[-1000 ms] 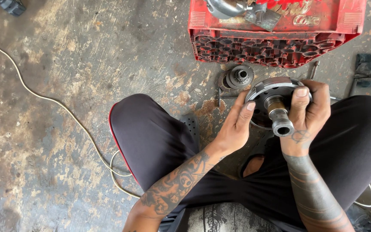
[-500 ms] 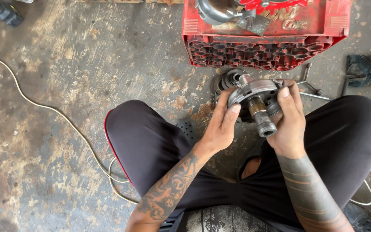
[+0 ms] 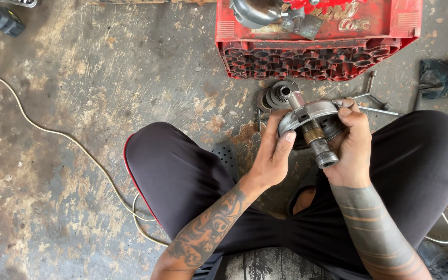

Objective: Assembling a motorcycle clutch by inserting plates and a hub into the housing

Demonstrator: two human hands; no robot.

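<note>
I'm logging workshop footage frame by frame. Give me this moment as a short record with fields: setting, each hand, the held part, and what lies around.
setting: person seated on a stained concrete floor, legs in dark trousers
left hand: grips the near rim of the round metal part
right hand: grips its far side, thumb over the top
held part: round metal part with a stepped shaft through it
behind it: ribbed metal disc on the floor
farther back: red plastic crate holding metal pieces
right of disc: metal wrench
left: pale cable

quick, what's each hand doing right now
Left hand: closed on the round metal part, gripping its left edge.
Right hand: closed on the same part's right side, by its shaft.
</note>
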